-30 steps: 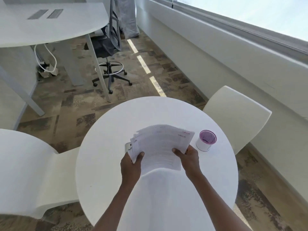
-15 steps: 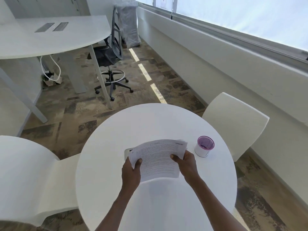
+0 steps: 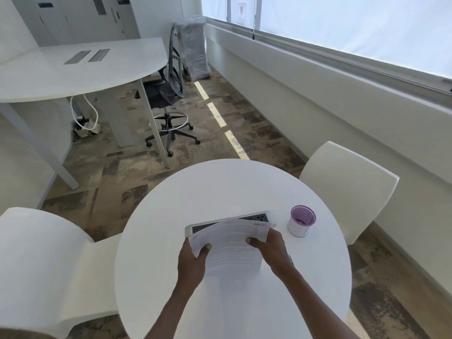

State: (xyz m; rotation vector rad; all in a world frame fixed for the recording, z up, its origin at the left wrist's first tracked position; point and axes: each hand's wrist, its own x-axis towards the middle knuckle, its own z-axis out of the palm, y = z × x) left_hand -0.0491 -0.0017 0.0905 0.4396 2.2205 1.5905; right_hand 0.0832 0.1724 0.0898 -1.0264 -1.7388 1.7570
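A stack of printed white paper sheets (image 3: pixel 231 243) is held upright over the round white table (image 3: pixel 220 187), its lower edge down near the tabletop. My left hand (image 3: pixel 192 259) grips the stack's left edge with the thumb on the front. My right hand (image 3: pixel 269 248) grips the right edge the same way. The sheets look squared together. Behind the paper a power socket panel (image 3: pixel 254 218) is set into the tabletop, partly hidden by the sheets.
A small white cup with a purple rim (image 3: pixel 302 220) stands on the table right of the paper. White chairs stand at the left (image 3: pixel 44 260) and right (image 3: pixel 347 184). A white desk (image 3: pixel 80 69) and black office chair (image 3: pixel 168 94) are farther back.
The fanned, uneven sheets have been brought together into a neat stack and lowered toward the table. Both hands keep their grip on the edges. The view has tilted up.
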